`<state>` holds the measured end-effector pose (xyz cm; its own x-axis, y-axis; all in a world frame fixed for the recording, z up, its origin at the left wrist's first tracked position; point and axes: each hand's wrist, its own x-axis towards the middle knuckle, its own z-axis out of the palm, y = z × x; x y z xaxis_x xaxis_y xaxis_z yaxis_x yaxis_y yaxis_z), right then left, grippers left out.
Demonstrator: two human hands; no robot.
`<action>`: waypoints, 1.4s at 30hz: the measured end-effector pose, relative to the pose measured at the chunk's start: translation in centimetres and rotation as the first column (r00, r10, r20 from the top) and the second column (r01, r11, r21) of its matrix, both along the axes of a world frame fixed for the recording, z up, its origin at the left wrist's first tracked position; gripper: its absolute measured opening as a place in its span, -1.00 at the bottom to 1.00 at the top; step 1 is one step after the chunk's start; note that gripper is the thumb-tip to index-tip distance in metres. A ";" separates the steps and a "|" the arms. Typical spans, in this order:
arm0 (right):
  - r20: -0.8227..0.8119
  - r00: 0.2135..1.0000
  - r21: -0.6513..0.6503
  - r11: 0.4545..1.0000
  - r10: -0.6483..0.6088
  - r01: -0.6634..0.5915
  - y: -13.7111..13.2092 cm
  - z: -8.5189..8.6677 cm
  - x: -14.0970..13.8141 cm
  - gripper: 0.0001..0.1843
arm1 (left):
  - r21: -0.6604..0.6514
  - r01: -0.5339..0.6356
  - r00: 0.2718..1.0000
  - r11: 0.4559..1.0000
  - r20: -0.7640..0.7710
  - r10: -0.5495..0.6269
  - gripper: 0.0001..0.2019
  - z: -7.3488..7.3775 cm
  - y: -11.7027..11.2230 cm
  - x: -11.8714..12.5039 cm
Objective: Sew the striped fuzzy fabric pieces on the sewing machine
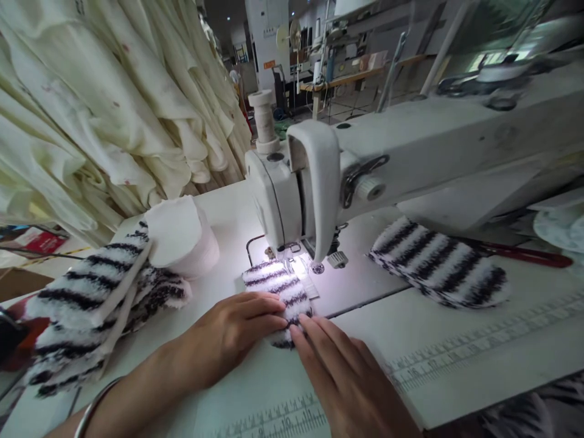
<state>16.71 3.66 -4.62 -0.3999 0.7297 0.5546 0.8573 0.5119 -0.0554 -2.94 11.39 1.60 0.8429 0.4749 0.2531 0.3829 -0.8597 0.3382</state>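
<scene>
Upper left of the frame is filled with hanging cream cloth [104, 103]. Below it, at the left edge, a stack of striped pieces [86, 298] lies on the table [456, 347], with a pile of white pads [182, 234] touching its upper right end. A bangle [93, 407] circles the left wrist at lower left.

The left hand [232, 337] lies flat, fingers together, pressing on the near left part of a striped piece [278, 289] at the centre of the frame. The right hand [347, 377], just beside it, also lies flat, its fingertips [301, 331] on the piece's near right edge; neither hand grips the piece, both press it to the table. The far end of the piece sits under the lit needle area of the sewing machine [410, 152], whose head fills the middle and upper right. A spool [264, 118] stands on top of the machine's left end.

Right of the needle, a second striped piece [438, 261] lies flat on the table, well apart from the hands. Beyond it a red-handled tool [524, 255] lies at right. Ruler markings [456, 350] run along the table's near edge.
</scene>
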 end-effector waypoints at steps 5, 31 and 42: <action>-0.081 0.996 0.059 0.997 -0.044 0.048 1.8 -0.1 -0.7 -0.47 | 0.023 -0.035 0.999 0.999 0.024 0.034 -0.73 -0.3 1.3 -0.3; 0.029 0.998 0.021 0.998 0.058 -0.058 6.2 1.3 1.0 -0.52 | 0.110 -0.167 0.971 0.980 -0.153 0.182 -0.79 -0.9 3.1 0.9; -0.039 0.999 0.041 0.999 -0.014 0.016 3.9 0.2 -0.7 -0.48 | -0.012 -0.047 0.998 0.999 -0.054 0.046 -0.78 -0.8 3.6 -0.6</action>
